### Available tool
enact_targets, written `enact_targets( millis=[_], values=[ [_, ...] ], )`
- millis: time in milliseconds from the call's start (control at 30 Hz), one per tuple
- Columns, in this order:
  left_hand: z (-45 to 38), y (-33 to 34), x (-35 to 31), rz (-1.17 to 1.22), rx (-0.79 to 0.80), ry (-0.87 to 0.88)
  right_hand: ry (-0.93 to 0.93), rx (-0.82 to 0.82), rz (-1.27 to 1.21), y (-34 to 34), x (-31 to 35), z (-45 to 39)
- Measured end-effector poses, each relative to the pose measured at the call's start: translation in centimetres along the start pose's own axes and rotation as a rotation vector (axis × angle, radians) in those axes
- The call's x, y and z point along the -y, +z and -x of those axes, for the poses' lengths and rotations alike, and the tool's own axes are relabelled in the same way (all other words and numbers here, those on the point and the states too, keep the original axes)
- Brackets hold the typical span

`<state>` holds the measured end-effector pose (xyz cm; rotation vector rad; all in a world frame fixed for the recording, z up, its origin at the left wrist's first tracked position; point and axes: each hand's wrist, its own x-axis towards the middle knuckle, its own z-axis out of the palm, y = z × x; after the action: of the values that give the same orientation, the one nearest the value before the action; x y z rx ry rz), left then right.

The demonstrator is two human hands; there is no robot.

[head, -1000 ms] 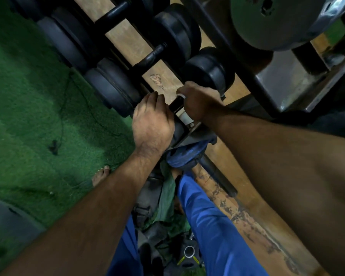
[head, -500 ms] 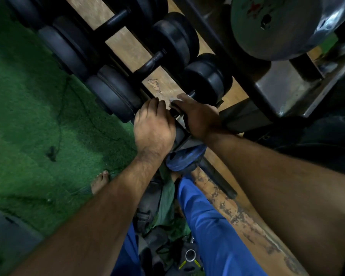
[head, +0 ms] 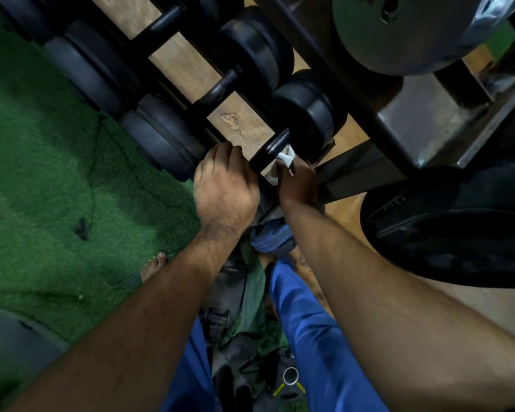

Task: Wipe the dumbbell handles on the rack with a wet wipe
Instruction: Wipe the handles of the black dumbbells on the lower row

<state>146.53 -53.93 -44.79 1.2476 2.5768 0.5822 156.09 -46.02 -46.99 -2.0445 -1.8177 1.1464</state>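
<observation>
Rack (head: 351,176): is carrying black dumbbells in a row, running far-left.
Nearest dumbbell handle (head: 272,151): is lying between both hands.
Right hand (head: 298,182): its grip is pinching the white wet wipe (head: 286,158) against the handle's right side.
Left hand (head: 225,188): fingers are curling over the handle's left end, by a weight head (head: 161,144).
Around: a weight plate (head: 446,230) is leaning near-right; green turf (head: 42,173) is lying left.

I see a dim, soft picture with little sharp detail. Weak glare sits on the metal plate (head: 422,22) at top right, and the green turf (head: 42,162) is brighter in its middle. The corners go dark, and the wide lens bends the edges.
</observation>
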Motion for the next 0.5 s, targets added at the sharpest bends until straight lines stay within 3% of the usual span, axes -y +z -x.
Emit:
enact_targets(
  millis=[67,167,267,333,500],
  values=[
    [0.0,0.0,-0.1,0.005,0.000,0.003,0.041,0.028,-0.283,-0.3,0.5,-0.1],
    [0.0,-0.1,-0.2,-0.002,-0.015,0.009,0.324,0.041,-0.594,-0.3,3.1,-1.2],
    [0.1,-0.2,-0.3,-0.003,-0.018,0.014,0.544,0.022,-0.649,-0.1,4.6,-3.0],
    [0.1,-0.1,-0.3,-0.009,-0.025,0.016,0.551,0.062,-0.628,0.0,4.4,-2.9],
    [0.0,-0.1,-0.2,-0.011,-0.001,0.008,0.502,0.337,-0.668,-0.8,1.6,-0.9]
  ],
)
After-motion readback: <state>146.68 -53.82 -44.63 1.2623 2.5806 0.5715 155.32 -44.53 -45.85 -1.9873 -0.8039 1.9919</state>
